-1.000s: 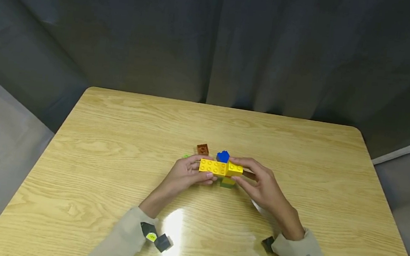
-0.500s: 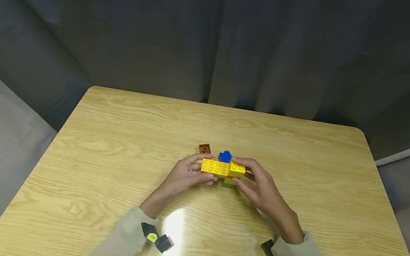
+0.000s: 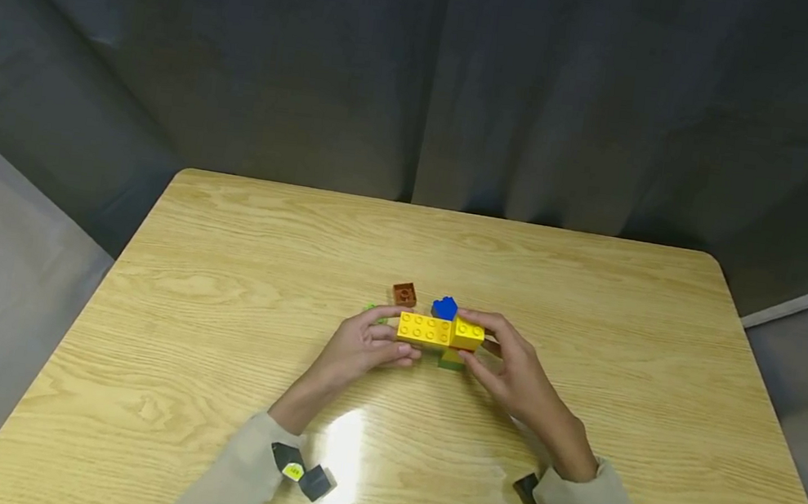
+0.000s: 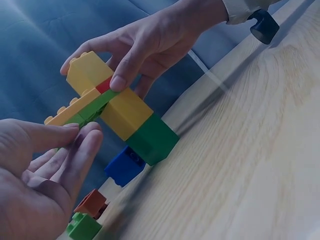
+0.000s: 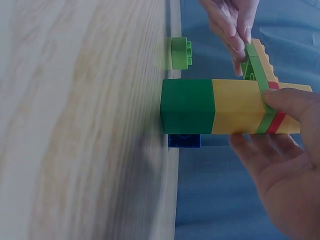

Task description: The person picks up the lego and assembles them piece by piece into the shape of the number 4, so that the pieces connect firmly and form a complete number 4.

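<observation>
A brick tower stands on the table, dark green (image 4: 152,140) at its base, then yellow (image 5: 237,106), with thin green and red layers and a yellow brick (image 3: 468,334) on top. From its upper part a long yellow brick (image 3: 424,329) juts left over a green layer (image 5: 257,70). My right hand (image 3: 527,380) (image 4: 160,37) (image 5: 290,165) grips the tower's upper part between thumb and fingers. My left hand (image 3: 353,349) (image 4: 40,175) (image 5: 232,25) is at the jutting end, its fairly straight fingertips against or very near it; exact contact is unclear.
Behind the tower lies a blue brick (image 3: 445,307) (image 4: 125,166). A brown brick (image 3: 404,294) (image 4: 91,202) and a light green brick (image 4: 84,226) (image 5: 180,53) lie farther left. The wooden table (image 3: 240,268) ends at a dark curtain (image 3: 305,69).
My left hand has drawn slightly left, its thumb coming off the long yellow brick's front edge, and more of the light green brick shows. My right hand keeps its grip on the tower.
</observation>
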### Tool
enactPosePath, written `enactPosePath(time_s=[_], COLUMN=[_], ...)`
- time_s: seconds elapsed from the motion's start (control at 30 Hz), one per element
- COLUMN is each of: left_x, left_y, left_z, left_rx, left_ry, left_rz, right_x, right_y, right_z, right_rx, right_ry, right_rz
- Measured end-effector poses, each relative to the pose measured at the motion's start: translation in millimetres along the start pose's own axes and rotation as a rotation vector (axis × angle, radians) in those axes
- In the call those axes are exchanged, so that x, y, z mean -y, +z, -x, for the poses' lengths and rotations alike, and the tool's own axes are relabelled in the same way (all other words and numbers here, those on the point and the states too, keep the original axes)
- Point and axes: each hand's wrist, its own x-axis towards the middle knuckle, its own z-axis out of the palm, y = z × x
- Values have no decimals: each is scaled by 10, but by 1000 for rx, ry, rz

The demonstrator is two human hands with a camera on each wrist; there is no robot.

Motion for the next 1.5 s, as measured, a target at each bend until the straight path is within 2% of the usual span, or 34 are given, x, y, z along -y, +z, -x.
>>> enactPosePath(time_s=[0.23,0.57,0.73,0.8,0.87,1.0,1.13,1.23,1.3,1.37,1.5], left_x=[-13,-20,-67,-83,-99,-127,-142,-140,-138,-132,-120], left_y=[-68,-252,-356,-398,-426,-426,-345,-267,-219,-177,-108], left_z=[71,178,178,158,121,0,-187,-350,-445,-535,-669], left_rx=[-50,-113,-205,-245,-266,-305,-329,-311,-266,-200,-23], left_ry=[-3,40,85,107,129,182,217,238,249,250,252], left_rz=[-7,-42,-227,-325,-382,-474,-638,-796,-876,-938,-1065], right_x=[-7,8,40,45,44,40,44,38,33,32,34], right_y=[13,7,-17,-25,-28,-34,-50,-55,-53,-52,-52], right_z=[6,2,7,18,30,49,67,80,87,90,90], right_rx=[-6,6,12,13,13,10,4,-2,-5,-7,-9], right_ry=[2,-13,5,14,15,4,-3,-9,-14,-18,-28], right_rz=[4,27,31,32,31,34,32,33,33,34,30])
